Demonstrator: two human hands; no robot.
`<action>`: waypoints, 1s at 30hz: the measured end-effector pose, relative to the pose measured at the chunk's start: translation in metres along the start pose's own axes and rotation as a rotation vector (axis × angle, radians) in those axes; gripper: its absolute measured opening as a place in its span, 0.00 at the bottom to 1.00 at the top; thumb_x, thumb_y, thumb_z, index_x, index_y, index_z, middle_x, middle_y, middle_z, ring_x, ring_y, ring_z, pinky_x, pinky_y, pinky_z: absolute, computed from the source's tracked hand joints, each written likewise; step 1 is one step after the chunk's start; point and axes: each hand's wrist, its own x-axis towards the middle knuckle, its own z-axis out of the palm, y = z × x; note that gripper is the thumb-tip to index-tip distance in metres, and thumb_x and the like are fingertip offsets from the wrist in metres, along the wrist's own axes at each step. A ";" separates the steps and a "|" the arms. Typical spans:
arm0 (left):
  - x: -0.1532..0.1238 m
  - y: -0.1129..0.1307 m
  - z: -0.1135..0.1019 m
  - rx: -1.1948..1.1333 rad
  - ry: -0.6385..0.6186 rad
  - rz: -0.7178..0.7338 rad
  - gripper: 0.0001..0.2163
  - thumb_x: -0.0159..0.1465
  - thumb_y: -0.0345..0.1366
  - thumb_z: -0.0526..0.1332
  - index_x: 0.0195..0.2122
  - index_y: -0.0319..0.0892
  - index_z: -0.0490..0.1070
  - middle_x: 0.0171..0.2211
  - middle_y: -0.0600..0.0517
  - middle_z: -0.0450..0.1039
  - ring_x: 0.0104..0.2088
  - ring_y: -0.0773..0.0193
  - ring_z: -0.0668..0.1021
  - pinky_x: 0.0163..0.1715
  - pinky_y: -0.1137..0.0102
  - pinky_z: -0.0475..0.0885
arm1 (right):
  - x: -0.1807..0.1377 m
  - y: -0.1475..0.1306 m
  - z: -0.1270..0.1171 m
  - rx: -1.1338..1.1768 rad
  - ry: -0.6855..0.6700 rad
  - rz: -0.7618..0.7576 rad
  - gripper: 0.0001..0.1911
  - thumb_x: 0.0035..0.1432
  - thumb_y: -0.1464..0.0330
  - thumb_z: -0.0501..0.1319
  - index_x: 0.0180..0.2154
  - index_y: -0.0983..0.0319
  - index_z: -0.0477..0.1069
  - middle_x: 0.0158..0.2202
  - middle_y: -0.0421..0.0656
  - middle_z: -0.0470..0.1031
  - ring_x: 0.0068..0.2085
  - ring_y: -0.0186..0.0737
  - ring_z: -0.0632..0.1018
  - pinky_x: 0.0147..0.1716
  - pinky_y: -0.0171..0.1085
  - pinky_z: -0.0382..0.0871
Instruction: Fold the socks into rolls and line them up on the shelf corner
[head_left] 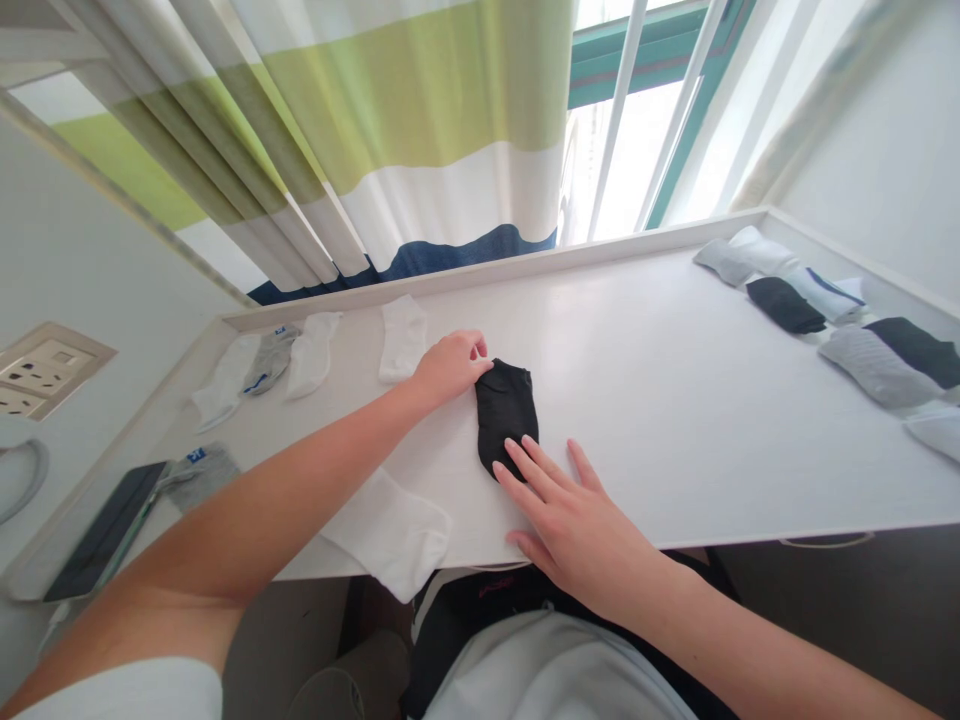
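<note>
A black sock (507, 410) lies on the white desk in front of me, its opening toward the window. My left hand (455, 364) pinches the upper left corner of its cuff between thumb and fingers. My right hand (566, 510) rests with fingers spread, the fingertips on the lower end of the sock. Near my left hand lies a white sock (403, 338). Another white sock (401, 530) lies under my left forearm, hanging slightly over the desk's front edge and partly hidden by the arm.
At the left are a white sock (313, 352), a grey sock (271, 358) and another grey sock (202, 476) beside a phone (105, 530) with a cable. Several folded socks, including a black one (786, 305), line the right side. A raised rim (510, 268) edges the desk.
</note>
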 end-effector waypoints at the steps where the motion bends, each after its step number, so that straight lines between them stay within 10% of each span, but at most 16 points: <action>1: -0.002 0.001 0.000 0.003 0.044 0.049 0.04 0.64 0.36 0.65 0.38 0.42 0.75 0.40 0.47 0.79 0.40 0.57 0.79 0.42 0.64 0.73 | 0.000 0.000 0.000 0.002 -0.001 0.001 0.31 0.72 0.63 0.55 0.72 0.64 0.57 0.75 0.55 0.53 0.74 0.61 0.58 0.67 0.72 0.54; 8: -0.020 0.007 0.007 0.074 -0.105 0.570 0.15 0.73 0.32 0.54 0.57 0.44 0.74 0.62 0.46 0.74 0.65 0.54 0.72 0.64 0.58 0.65 | 0.001 0.001 0.000 0.008 -0.015 0.005 0.31 0.72 0.63 0.55 0.72 0.64 0.57 0.75 0.54 0.53 0.74 0.62 0.57 0.66 0.75 0.54; 16: -0.025 0.005 0.011 0.181 -0.332 0.485 0.25 0.78 0.38 0.45 0.75 0.49 0.52 0.76 0.47 0.52 0.76 0.53 0.51 0.70 0.50 0.53 | 0.000 0.000 0.002 0.024 -0.006 0.001 0.31 0.72 0.63 0.54 0.72 0.64 0.57 0.75 0.54 0.53 0.74 0.62 0.56 0.65 0.76 0.51; 23: -0.060 0.007 -0.007 0.041 -0.012 0.491 0.13 0.74 0.39 0.55 0.55 0.45 0.76 0.60 0.44 0.74 0.62 0.54 0.73 0.62 0.58 0.64 | 0.004 0.020 -0.015 0.073 0.160 -0.031 0.21 0.72 0.67 0.55 0.63 0.59 0.69 0.68 0.52 0.69 0.68 0.54 0.68 0.68 0.65 0.53; 30: -0.115 0.024 -0.012 0.105 -0.043 0.618 0.12 0.74 0.36 0.57 0.37 0.45 0.79 0.39 0.50 0.80 0.39 0.62 0.77 0.45 0.65 0.67 | 0.017 0.039 -0.019 0.022 0.243 -0.142 0.11 0.70 0.73 0.57 0.39 0.58 0.78 0.43 0.43 0.81 0.44 0.41 0.76 0.55 0.47 0.59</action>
